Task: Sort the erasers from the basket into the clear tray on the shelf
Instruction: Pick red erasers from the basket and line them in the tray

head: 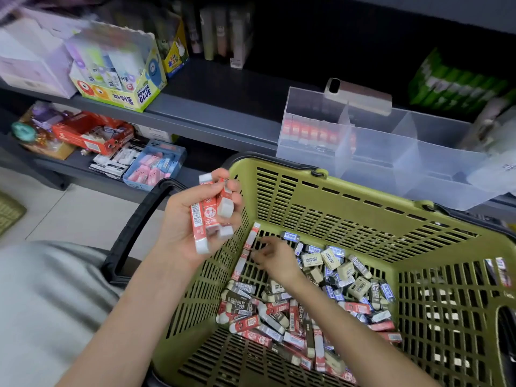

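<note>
A green slatted basket (335,196) holds a heap of erasers (307,311) in red, blue, brown and cream sleeves. My left hand (192,219) is raised over the basket's left rim and grips several red-sleeved erasers (208,216). My right hand (275,258) reaches down inside the basket at its left wall, fingers curled at a red eraser (251,237) leaning there; whether it grips that eraser is blurred. The clear tray (391,152) with dividers stands on the shelf behind the basket, with a row of red erasers (307,129) in its left compartment.
A phone (357,96) lies on the tray's back rim. A Power Glue box (122,71) stands at the left of the shelf. Below it are a red box (92,132) and a blue box of pink erasers (155,166). Green packs (458,85) sit far right.
</note>
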`<act>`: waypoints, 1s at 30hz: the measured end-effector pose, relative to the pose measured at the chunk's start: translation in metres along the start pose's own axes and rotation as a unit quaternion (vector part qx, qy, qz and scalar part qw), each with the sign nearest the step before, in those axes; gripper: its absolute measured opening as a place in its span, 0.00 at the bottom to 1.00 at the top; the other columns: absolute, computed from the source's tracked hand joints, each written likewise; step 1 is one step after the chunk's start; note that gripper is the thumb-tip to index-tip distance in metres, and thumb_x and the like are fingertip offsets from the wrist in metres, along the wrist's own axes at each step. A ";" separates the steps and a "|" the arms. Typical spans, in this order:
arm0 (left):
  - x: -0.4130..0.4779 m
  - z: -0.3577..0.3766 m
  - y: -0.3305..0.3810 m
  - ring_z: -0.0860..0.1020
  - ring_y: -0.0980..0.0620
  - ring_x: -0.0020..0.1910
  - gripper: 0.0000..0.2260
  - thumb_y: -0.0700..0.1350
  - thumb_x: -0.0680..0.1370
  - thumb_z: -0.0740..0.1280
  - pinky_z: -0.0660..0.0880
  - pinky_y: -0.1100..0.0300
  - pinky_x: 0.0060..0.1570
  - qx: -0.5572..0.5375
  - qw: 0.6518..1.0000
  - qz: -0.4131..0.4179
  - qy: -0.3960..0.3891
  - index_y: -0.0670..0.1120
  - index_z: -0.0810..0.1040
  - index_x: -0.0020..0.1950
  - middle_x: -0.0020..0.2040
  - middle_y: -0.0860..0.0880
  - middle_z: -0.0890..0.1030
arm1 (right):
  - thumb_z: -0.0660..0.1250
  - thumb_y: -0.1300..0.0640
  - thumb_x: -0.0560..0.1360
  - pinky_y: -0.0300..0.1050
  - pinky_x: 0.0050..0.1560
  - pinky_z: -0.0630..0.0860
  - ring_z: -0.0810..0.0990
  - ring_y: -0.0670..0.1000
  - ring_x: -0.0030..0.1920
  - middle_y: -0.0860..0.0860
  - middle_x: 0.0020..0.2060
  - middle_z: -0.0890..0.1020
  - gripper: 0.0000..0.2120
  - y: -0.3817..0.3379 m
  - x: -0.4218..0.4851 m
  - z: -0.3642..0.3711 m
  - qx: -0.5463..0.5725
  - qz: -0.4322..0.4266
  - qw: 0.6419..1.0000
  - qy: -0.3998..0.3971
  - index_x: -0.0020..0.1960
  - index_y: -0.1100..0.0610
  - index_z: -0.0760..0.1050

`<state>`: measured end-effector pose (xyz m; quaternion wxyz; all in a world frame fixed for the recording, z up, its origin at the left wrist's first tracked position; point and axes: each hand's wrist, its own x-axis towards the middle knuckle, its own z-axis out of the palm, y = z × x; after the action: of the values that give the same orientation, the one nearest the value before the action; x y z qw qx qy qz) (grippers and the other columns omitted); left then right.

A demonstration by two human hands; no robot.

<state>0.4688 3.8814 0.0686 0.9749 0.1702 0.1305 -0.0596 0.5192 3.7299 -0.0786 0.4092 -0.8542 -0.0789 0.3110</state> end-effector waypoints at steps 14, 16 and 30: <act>0.002 0.000 0.001 0.78 0.52 0.30 0.18 0.31 0.54 0.78 0.73 0.64 0.21 -0.022 1.000 0.004 -0.006 0.42 0.79 0.39 0.36 0.46 0.78 | 0.64 0.56 0.78 0.51 0.53 0.78 0.81 0.54 0.48 0.56 0.50 0.81 0.12 -0.016 0.029 0.068 0.312 0.192 0.925 0.100 0.58 0.61 0.70; 0.002 0.000 0.000 0.78 0.52 0.30 0.17 0.31 0.54 0.78 0.74 0.64 0.21 -0.018 1.000 0.005 -0.006 0.42 0.79 0.40 0.36 0.46 0.78 | 0.61 0.53 0.79 0.56 0.52 0.78 0.81 0.57 0.48 0.56 0.49 0.81 0.10 -0.016 0.024 0.072 0.261 0.169 0.945 0.100 0.55 0.58 0.69; 0.008 -0.004 -0.005 0.78 0.50 0.28 0.04 0.36 0.67 0.68 0.73 0.65 0.24 0.150 0.986 0.029 0.073 0.45 0.80 0.35 0.33 0.46 0.77 | 0.58 0.55 0.80 0.57 0.41 0.75 0.77 0.67 0.42 0.69 0.49 0.79 0.04 -0.023 -0.015 0.015 0.261 -0.025 0.963 0.063 0.51 0.56 0.69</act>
<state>0.4747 3.8775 0.0608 0.9275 0.3223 0.1855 -0.0377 0.5012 3.7486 -0.0610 0.6296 -0.7335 0.0093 0.2559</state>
